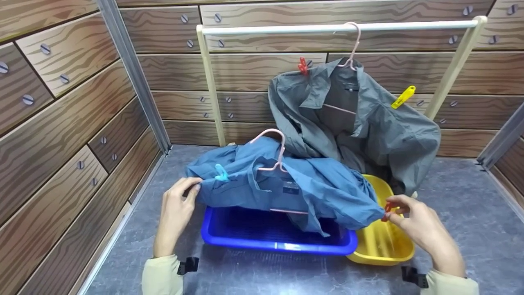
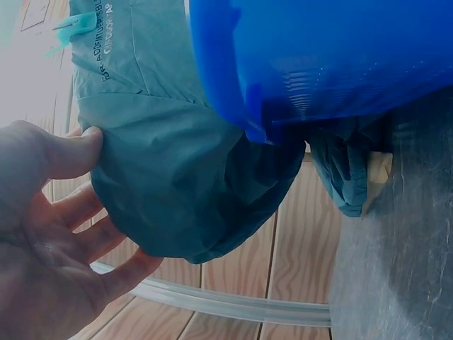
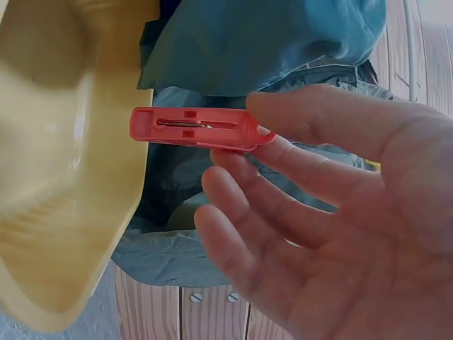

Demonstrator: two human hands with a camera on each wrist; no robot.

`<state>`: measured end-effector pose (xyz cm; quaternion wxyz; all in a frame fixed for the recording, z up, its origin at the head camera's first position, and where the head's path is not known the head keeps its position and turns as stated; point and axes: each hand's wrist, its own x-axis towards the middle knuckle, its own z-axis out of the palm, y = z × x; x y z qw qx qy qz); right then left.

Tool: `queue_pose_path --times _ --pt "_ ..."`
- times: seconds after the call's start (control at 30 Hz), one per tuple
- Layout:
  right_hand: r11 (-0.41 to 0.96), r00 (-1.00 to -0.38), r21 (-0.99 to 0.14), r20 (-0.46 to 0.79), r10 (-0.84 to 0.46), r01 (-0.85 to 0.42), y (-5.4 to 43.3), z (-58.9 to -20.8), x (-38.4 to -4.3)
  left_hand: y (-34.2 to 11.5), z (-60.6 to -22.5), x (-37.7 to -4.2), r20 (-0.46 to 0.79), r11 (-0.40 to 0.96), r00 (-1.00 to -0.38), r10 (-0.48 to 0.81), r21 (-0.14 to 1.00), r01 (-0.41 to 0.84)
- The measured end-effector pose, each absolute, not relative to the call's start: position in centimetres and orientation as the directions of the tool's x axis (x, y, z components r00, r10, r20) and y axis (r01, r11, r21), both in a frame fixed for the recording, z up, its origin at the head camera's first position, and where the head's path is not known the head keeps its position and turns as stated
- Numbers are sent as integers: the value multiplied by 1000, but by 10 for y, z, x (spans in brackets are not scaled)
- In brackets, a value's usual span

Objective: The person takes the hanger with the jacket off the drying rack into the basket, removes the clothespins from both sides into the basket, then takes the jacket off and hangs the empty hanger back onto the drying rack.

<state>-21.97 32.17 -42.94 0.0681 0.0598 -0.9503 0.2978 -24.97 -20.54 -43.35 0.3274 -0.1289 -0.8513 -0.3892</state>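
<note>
A blue shirt (image 1: 241,192) on a pink hanger (image 1: 281,159) lies over the blue basin (image 1: 278,246), a light-blue clothespin (image 1: 221,173) clipped near its left shoulder. My left hand (image 1: 179,200) pinches the shirt's edge at that side; in the left wrist view the thumb (image 2: 85,150) lies on the cloth with the fingers behind it. Between thumb and fingertips my right hand (image 1: 421,223) holds a red clothespin (image 3: 191,127), close to the shirt's right shoulder in the head view.
A yellow basin (image 1: 380,256) stands right of the blue one. Behind, a grey shirt (image 1: 385,127) hangs from the rack's white bar (image 1: 270,29), with another red clothespin (image 1: 303,66) and a yellow clothespin (image 1: 403,97) on its shoulders. Wood-patterned walls (image 1: 73,114) enclose the grey tabletop.
</note>
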Motion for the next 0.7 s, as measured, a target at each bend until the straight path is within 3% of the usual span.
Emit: queue_pose_path --times 0.13,0.47,0.7 --pt "822 -978 -546 201 -63 -165 320 -426 -219 -205 -433 -249 656 658 -754 -38 584 475" --pt "806 -903 -533 429 -5 -258 299 -401 -200 -202 -434 -249 653 655 -756 -48 592 470" --pt "733 -805 -544 593 -7 -407 261 -382 -182 -201 -432 -249 658 660 -751 -54 588 467"
